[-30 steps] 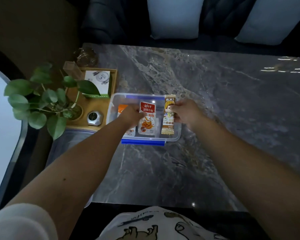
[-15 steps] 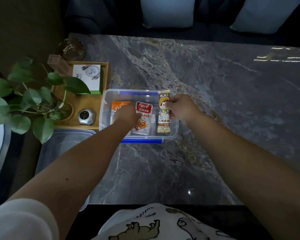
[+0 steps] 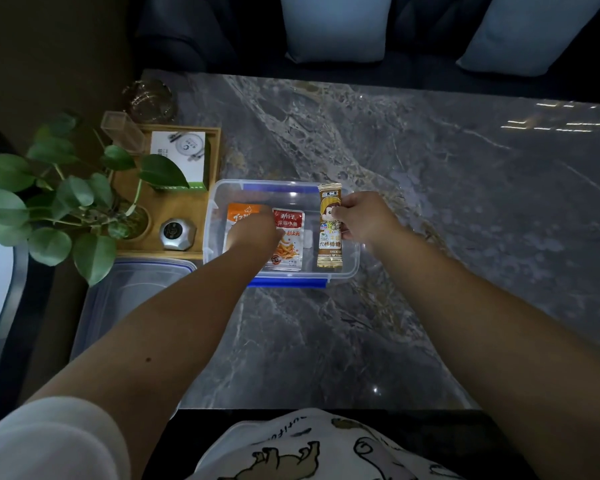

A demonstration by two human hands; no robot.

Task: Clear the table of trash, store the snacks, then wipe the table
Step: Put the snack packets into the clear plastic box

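A clear plastic container (image 3: 282, 184) with blue clips stands on the grey marble table (image 3: 447, 209), near its left side. My left hand (image 3: 257, 232) is inside it, fingers curled on a red-and-white snack packet (image 3: 290, 245), which lies beside an orange packet (image 3: 242, 214). Both packets lie flat on the container's floor. My right hand (image 3: 364, 220) grips a long brown-and-yellow candy packet (image 3: 329, 247) by its middle, at the container's right end. The packet's lower tip is near the front rim.
Left of the container is a wooden tray (image 3: 168, 211) with a leafy plant (image 3: 66, 209), a silver gadget (image 3: 177, 232), a white box (image 3: 181, 155) and a clear tube (image 3: 122, 131). A glass dish (image 3: 149, 97) sits behind it. A clear lid (image 3: 132, 296) lies at front left.
Both hands have sunk a little lower into the container with their packets. The red-and-white packet now lies flatter beside the orange one. The view has shifted slightly.
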